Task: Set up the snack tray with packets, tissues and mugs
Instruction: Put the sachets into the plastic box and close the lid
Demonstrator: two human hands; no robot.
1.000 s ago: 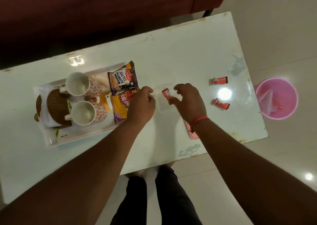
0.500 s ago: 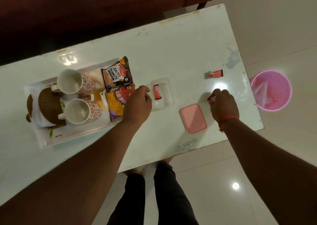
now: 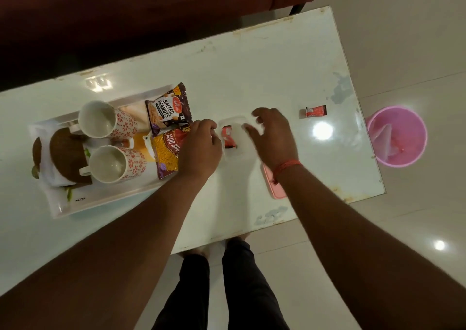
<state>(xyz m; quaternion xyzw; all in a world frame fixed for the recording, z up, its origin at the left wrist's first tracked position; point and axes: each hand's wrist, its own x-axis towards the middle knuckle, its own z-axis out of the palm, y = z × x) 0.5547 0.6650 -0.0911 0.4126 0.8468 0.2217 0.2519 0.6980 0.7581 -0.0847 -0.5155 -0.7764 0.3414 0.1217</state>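
Observation:
A white tray [image 3: 100, 198] at the left holds two patterned mugs [image 3: 100, 119] [image 3: 113, 164], a salted peanuts packet [image 3: 166, 110], an aloo bhujia packet [image 3: 166, 150], and brown round coasters on white tissues [image 3: 66, 153]. To the right of the tray stands a small clear container [image 3: 237, 150] with red sachets [image 3: 228, 140] inside. My left hand [image 3: 201, 148] grips the container's left edge. My right hand [image 3: 272, 135] hovers over its right side, fingers spread and holding nothing. Another red sachet [image 3: 316, 111] lies alone on the table to the right.
A pink lid [image 3: 273, 188] lies near the table's front edge, partly under my right wrist. On the floor beyond the table's right end stands a pink bin [image 3: 397, 135]. Dark red furniture runs behind the table. My legs are below the front edge.
My right hand went right, took the nearer loose sachet off the table, and came back over the clear container, now with spread, bare fingers. My left hand stayed on the container.

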